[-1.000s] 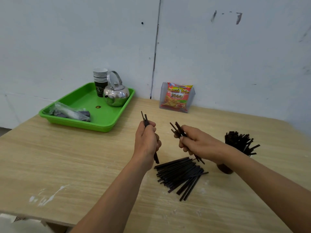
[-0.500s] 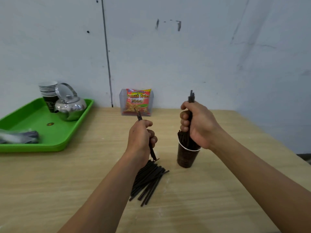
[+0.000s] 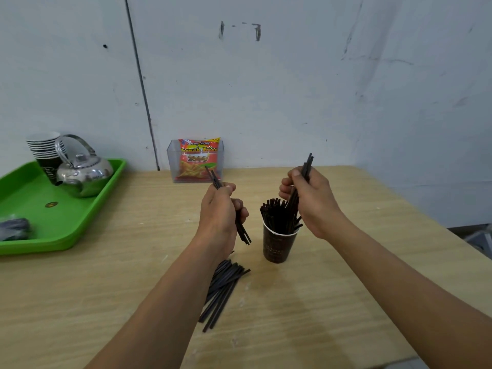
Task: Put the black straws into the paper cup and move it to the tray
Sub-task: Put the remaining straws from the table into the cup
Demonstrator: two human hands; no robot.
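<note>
1. Holding a small bundle of black straws (image 3: 306, 167) over the paper cup (image 3: 279, 247), your right hand (image 3: 312, 202) has its grip clamped on them. The fingers are curled round the bundle, and its top ends stick out above the hand.
2. The lower ends of this bundle reach down among the standing straws (image 3: 274, 214) in the cup. I cannot tell how deep they go.
3. The paper cup is dark and stands upright on the worktop (image 3: 106, 288), a little right of the centre. The standing straws crowd it and fan out above its white rim.
4. Your left hand (image 3: 221, 209) is just beside the cup, on its left side, above the worktop. Its grip is clamped on a few black straws (image 3: 243, 233), held tilted, with ends showing above and below the fist.
5. A loose pile of black straws (image 3: 226, 286) lies flat on the worktop near the cup. Your left forearm hides part of it.
6. The green tray (image 3: 80, 225) sits at the left of the worktop, well apart from the cup. It carries a metal kettle (image 3: 85, 174), a stack of paper cups (image 3: 45, 150) and a dark wrapped bundle (image 3: 14, 229).
7. A snack packet (image 3: 198, 161) stands in a clear box (image 3: 173, 166) by the wall.
</note>
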